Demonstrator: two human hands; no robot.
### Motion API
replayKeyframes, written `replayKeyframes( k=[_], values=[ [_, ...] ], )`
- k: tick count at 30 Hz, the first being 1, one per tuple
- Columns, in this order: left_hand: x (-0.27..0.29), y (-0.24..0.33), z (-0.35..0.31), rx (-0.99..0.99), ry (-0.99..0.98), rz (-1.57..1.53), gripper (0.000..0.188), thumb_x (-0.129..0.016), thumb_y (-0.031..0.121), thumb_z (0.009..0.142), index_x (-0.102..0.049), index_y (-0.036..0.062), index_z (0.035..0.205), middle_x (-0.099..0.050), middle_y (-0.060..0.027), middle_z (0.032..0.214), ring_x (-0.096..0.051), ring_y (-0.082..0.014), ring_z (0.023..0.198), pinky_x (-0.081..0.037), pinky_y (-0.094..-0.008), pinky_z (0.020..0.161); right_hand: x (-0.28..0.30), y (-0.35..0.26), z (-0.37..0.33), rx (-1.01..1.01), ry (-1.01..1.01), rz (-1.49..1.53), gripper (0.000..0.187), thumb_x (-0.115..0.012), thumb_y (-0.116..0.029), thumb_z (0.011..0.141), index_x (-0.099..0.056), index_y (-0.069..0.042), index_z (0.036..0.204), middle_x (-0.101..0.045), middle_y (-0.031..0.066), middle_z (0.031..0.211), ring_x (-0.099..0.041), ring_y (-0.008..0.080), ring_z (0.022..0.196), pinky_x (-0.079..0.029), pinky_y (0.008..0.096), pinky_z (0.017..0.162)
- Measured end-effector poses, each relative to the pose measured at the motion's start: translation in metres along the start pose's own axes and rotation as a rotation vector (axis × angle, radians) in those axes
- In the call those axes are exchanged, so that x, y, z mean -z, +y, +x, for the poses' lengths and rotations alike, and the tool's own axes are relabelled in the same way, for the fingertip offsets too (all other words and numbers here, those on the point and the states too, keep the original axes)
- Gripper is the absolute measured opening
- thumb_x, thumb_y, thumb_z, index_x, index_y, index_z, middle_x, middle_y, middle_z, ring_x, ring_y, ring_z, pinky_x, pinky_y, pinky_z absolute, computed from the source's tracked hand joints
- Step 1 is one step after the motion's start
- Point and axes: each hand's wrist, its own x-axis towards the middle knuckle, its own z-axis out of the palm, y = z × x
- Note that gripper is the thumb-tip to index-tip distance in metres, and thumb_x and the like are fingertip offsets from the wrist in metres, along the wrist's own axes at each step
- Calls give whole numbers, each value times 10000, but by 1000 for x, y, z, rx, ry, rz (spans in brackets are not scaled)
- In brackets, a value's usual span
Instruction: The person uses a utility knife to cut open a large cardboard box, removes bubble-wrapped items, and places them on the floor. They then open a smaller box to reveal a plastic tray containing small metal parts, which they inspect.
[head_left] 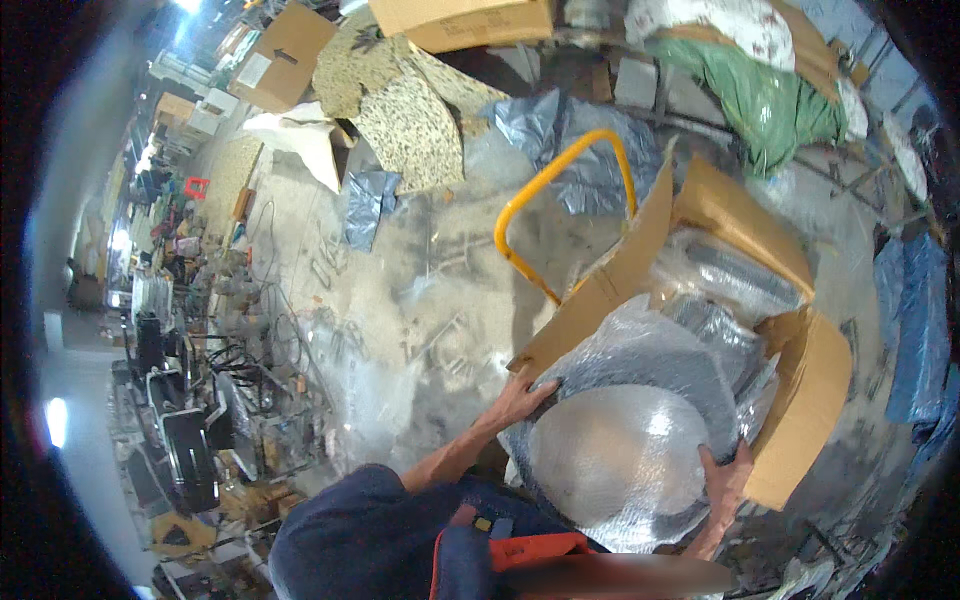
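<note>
A large bubble-wrapped piece [645, 365] with a wide rounded shape is tilted in front of me, at the near side of an open cardboard box [790, 420]. The wrapping hides what kind of thing it is. My left hand [524, 400] grips its left edge, close to the corner of a raised box flap [610, 285]. On the opposite side my right hand [728, 474] holds the right edge, thumb over the wrap and fingers mostly hidden beneath. Farther inside the box lie other plastic-wrapped parts [725, 270].
A yellow tubular handle [510, 215] rises left of the box. Beyond it lie dark plastic sheeting [595, 185] and speckled foam sheets [410, 130]. Metal parts and cables [190, 455] crowd the left side. A green sack [760, 110] lies at the far right, blue sheeting [915, 330] nearer.
</note>
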Motion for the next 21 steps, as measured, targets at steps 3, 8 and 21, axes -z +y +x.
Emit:
replayKeyframes(
  k=[3,8,21],
  values=[
    [42,-55,-8,171,-66,-118,647,-541,570,940,-666,2,1223,-694,-205,1153,-617,-358,1126,-418,-416,1033,-3,-70,-22,36,10,-72,702,-872,-235,641,-581,44,1215,-655,257,1076,-614,447,1003,-481,488,913],
    [146,-136,-29,93,57,-433,592,-546,510,949,-668,-17,1191,-712,-137,1043,-644,-268,1000,-459,-385,916,-31,-237,-60,155,27,-118,762,-888,-289,605,-552,-25,1236,-605,242,1187,-539,436,1154,-425,527,987],
    [442,-425,-130,25,580,-1355,866,-499,651,959,-360,-18,1492,-458,-163,1473,-518,-352,1264,-442,-506,1029,-263,-677,-211,1111,-624,114,538,-906,-405,634,-623,-49,922,-657,185,749,-687,371,729,-544,434,663]
  ],
)
